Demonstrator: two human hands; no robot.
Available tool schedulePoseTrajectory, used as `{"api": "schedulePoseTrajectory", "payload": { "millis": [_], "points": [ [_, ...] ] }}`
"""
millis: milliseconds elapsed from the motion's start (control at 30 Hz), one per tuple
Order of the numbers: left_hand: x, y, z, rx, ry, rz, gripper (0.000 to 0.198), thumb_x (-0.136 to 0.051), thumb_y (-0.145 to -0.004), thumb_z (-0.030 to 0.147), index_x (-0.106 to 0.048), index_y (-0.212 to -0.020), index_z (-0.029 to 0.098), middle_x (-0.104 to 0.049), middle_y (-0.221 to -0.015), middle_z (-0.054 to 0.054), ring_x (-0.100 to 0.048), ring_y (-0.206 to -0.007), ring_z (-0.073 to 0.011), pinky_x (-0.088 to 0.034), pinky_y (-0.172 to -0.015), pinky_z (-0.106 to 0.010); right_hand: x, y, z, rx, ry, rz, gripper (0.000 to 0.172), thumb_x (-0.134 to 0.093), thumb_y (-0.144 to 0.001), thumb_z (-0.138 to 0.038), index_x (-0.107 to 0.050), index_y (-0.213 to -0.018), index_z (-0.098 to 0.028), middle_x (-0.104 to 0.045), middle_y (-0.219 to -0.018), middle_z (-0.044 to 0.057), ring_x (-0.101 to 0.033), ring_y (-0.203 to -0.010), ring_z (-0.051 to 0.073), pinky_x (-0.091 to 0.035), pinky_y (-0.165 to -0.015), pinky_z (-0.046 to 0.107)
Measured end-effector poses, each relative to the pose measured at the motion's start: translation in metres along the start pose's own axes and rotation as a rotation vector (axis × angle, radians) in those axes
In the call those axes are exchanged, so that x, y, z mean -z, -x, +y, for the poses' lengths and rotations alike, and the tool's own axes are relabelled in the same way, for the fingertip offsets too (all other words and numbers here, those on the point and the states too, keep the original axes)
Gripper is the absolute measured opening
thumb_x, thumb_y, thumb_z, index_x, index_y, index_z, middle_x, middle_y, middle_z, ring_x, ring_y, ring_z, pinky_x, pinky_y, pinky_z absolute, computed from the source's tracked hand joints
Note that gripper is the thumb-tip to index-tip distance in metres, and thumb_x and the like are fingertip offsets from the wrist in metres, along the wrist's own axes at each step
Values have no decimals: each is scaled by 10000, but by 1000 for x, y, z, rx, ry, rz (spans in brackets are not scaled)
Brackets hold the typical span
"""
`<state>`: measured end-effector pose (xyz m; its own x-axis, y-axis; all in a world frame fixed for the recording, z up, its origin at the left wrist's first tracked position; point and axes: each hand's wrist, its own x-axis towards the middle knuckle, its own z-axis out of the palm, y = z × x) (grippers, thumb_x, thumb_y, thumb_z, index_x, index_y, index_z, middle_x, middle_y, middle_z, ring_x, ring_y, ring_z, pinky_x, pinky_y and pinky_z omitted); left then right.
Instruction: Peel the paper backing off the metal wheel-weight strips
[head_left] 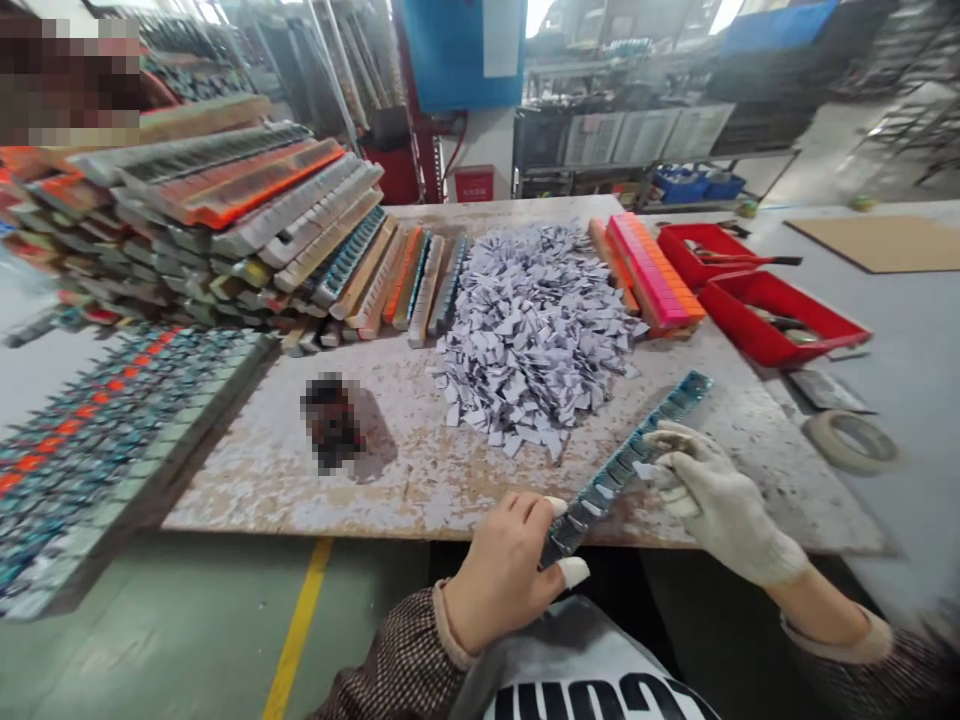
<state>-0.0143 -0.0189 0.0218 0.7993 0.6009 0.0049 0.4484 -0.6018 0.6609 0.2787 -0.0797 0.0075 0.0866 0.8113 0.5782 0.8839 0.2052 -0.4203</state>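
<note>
My left hand is closed around the near end of a long blue slotted strip, with white coverings on the thumb and one fingertip. The strip slants away to the right over the table's front edge, and a few small white pieces sit along its near half. My right hand, in a white knitted glove, pinches a small white flat piece beside the strip's middle. Beyond both hands lies a large heap of similar white pieces.
Long slotted bars are stacked at the left, with more beside the heap. Pink and orange bars lie right of it. Red trays and a tape roll are farther right. A blurred-out item stands on the worn table.
</note>
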Motion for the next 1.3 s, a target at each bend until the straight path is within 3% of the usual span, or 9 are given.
{"api": "schedulePoseTrajectory", "payload": {
  "millis": [100, 200, 467, 667, 867, 1100, 1300],
  "points": [
    [-1, -2, -1, 12, 48, -69, 405, -729, -912, 349, -571, -1264, 225, -659, -1250, -73, -605, -1162, -278, -500, -1020, -425, -7, 10, 7, 35, 60, -90, 137, -520, -968, -242, -649, -994, -278, -729, -1144, 93, -689, -1134, 301, -638, -854, 486],
    [-2, -5, -1, 36, 58, -99, 397, -729, -903, 324, -580, -1256, 217, -662, -1248, -74, -613, -1151, -278, -500, -1004, -424, -12, 11, 4, 100, 96, -147, 102, -583, -945, -211, -622, -868, -265, -711, -1221, 88, -588, -1319, 315, -583, -1019, 524],
    [0, -9, -4, 65, 115, -138, 408, -742, -889, 365, -589, -1230, 200, -679, -1206, -86, -642, -1113, -284, -514, -960, -414, -18, -10, -11, 294, 204, -247, 116, -553, -931, -91, -644, -933, -163, -689, -1073, 131, -611, -1224, 321, -549, -1032, 517],
    [3, -13, -5, 79, 125, -172, 397, -741, -889, 405, -597, -1188, 186, -686, -1172, -91, -665, -1074, -292, -526, -927, -419, -14, -22, -9, 291, 191, -398, 137, -553, -870, -87, -663, -826, -156, -689, -1037, 155, -614, -1199, 363, -542, -1032, 562],
    [1, -12, -5, 96, 139, -179, 427, -740, -890, 397, -579, -1227, 191, -679, -1196, -91, -672, -1092, -301, -534, -932, -432, -13, -29, -15, 277, 251, -423, 170, -550, -847, -83, -711, -846, -141, -707, -1069, 171, -605, -1228, 372, -497, -1086, 568],
    [4, -17, -4, 72, 147, -220, 442, -732, -900, 405, -572, -1242, 176, -664, -1230, -108, -664, -1128, -308, -536, -973, -444, -18, -31, -3, 272, 197, -580, 103, -625, -821, -114, -692, -781, -182, -703, -1057, 151, -580, -1260, 348, -441, -1133, 556],
    [2, -15, -4, 45, 144, -190, 437, -719, -916, 403, -565, -1263, 186, -665, -1248, -101, -669, -1129, -300, -542, -964, -436, -21, -32, -3, 315, 185, -533, 121, -620, -790, -101, -698, -853, -170, -696, -1034, 150, -619, -1169, 335, -470, -1096, 535]
  ]
}}
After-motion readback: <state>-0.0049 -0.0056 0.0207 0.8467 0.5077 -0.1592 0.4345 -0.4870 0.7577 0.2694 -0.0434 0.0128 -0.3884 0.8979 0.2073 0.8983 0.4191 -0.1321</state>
